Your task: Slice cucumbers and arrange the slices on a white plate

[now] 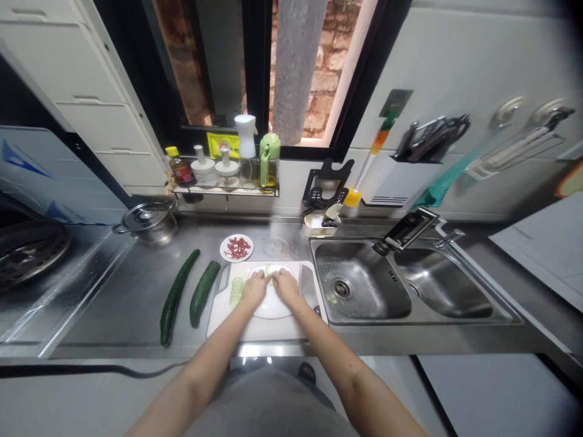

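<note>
A white cutting board [252, 331] lies on the steel counter, with a white plate [273, 306] on it. Over the plate's far part, my left hand [255, 287] and my right hand [285, 286] meet at the fingertips, fingers pressed together around pale green slices [269, 269]. How much each hand grips is too small to tell. A row of cucumber slices [236, 291] lies on the board left of my left hand. A knife [308, 284] rests along the board's right side. Two dark green cucumbers, one long [177, 300] and one shorter [204, 294], lie left of the board.
Behind the board stand a small plate of red pieces [236, 247] and a clear dish [276, 247]. A lidded pot [149, 223] is at the back left. The double sink [364, 279] with its faucet [405, 229] lies right. Bottles line a wall shelf [228, 190].
</note>
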The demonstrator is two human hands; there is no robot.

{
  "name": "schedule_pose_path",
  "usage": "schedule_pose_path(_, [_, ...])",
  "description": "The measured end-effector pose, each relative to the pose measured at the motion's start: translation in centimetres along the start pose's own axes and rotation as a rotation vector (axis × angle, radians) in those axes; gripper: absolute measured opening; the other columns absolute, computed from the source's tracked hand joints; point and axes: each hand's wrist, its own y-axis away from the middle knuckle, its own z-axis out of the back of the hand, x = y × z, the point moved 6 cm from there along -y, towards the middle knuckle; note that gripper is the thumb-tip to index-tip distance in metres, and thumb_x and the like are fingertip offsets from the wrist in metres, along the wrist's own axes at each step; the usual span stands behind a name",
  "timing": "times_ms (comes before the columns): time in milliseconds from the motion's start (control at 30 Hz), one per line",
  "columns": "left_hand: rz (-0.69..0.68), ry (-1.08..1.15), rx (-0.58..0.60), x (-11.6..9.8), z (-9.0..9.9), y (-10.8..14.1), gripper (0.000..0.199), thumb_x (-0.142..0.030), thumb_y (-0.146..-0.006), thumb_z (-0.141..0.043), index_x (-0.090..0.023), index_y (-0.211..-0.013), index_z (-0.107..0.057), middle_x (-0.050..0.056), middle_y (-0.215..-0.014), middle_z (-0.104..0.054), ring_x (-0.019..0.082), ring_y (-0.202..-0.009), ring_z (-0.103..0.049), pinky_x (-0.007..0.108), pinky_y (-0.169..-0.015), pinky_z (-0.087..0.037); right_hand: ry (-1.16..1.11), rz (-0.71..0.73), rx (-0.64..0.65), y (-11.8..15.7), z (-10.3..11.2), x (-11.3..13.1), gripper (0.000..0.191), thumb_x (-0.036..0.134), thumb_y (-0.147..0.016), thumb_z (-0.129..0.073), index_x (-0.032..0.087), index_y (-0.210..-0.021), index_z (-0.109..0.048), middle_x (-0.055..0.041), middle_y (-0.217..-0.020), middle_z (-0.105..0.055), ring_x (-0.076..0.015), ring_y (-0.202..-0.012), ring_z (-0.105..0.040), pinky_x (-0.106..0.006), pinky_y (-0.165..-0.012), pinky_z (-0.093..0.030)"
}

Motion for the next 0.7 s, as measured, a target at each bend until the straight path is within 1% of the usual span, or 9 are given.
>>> schedule_pose_path(100, [-0.005,0.000,0.009,0.0,0.1,-0.1,0.038,-0.021,-0.095,-0.035,-0.031,-0.122,-0.058,0.008,-0.103,-0.053,0.022,-0.097,-0.048,0.029,-0.076,-0.042,-0.023,-0.024,-0.008,0.3,0.1,-0.1,0.027,0.023,-0.094,-0.041,0.020,-0.108,-0.063,-0.0100,-0.107,-0.060,-0.0192,-0.098,-0.053,-0.027,-0.081,-0.036])
schedule_pose_path(233, [-0.015,0.011,0.024,-0.1,0.2,-0.3,0.036,-0.022,-0.095,-0.033,-0.025,-0.115,-0.063,0.009,-0.103,-0.055,0.021,-0.097,-0.049,0.029,-0.078,-0.041,-0.082,-0.052,-0.074,1.3,0.4,-0.6,0.027,0.025,-0.094,-0.041,0.020,-0.112,-0.060,-0.0088,-0.108,-0.060,-0.0179,-0.097,-0.053,-0.026,-0.080,-0.036])
schedule_pose_path(367, [0.010,0.034,0.032,0.0,0.5,-0.6,0.034,-0.023,-0.094,-0.037,-0.025,-0.110,-0.067,0.009,-0.102,-0.056,0.021,-0.097,-0.050,0.028,-0.078,-0.041,-0.152,-0.072,-0.155,2.9,0.7,-1.2,0.027,0.024,-0.093,-0.040,0.018,-0.106,-0.063,-0.0082,-0.100,-0.062,-0.0169,-0.090,-0.055,-0.024,-0.077,-0.037])
schedule_pose_path(467, [0.067,0.093,0.019,0.3,0.9,-0.7,0.033,-0.020,-0.091,-0.042,-0.028,-0.107,-0.069,0.008,-0.100,-0.059,0.022,-0.099,-0.051,0.029,-0.080,-0.040,-0.220,-0.078,-0.225,4.3,0.9,-1.5,0.026,0.022,-0.092,-0.041,0.017,-0.102,-0.064,-0.0078,-0.094,-0.063,-0.0163,-0.086,-0.056,-0.024,-0.076,-0.038])
schedule_pose_path(533, [0.119,0.151,-0.039,0.7,1.4,-0.4,0.033,-0.018,-0.088,-0.044,-0.028,-0.108,-0.068,0.007,-0.101,-0.060,0.021,-0.101,-0.051,0.029,-0.082,-0.040,-0.266,-0.079,-0.271,5.1,1.2,-1.8,0.026,0.022,-0.091,-0.041,0.017,-0.099,-0.065,-0.0074,-0.091,-0.063,-0.0160,-0.084,-0.057,-0.023,-0.076,-0.039])
schedule_pose_path(633, [0.209,0.260,-0.197,1.6,2.1,0.7,0.035,-0.017,-0.087,-0.045,-0.025,-0.113,-0.066,0.007,-0.104,-0.062,0.020,-0.103,-0.052,0.029,-0.088,-0.040,-0.335,-0.078,-0.323,6.1,1.6,-2.2,0.026,0.022,-0.090,-0.041,0.016,-0.096,-0.066,-0.0072,-0.088,-0.064,-0.0156,-0.081,-0.057,-0.023,-0.076,-0.040])
schedule_pose_path(700, [0.269,0.340,-0.286,2.5,2.3,1.8,0.036,-0.016,-0.087,-0.044,-0.023,-0.114,-0.066,0.007,-0.105,-0.064,0.020,-0.103,-0.054,0.029,-0.091,-0.040,-0.380,-0.083,-0.346,6.7,1.8,-2.6,0.026,0.022,-0.090,-0.041,0.017,-0.094,-0.066,-0.0072,-0.089,-0.065,-0.0157,-0.080,-0.058,-0.024,-0.077,-0.042])
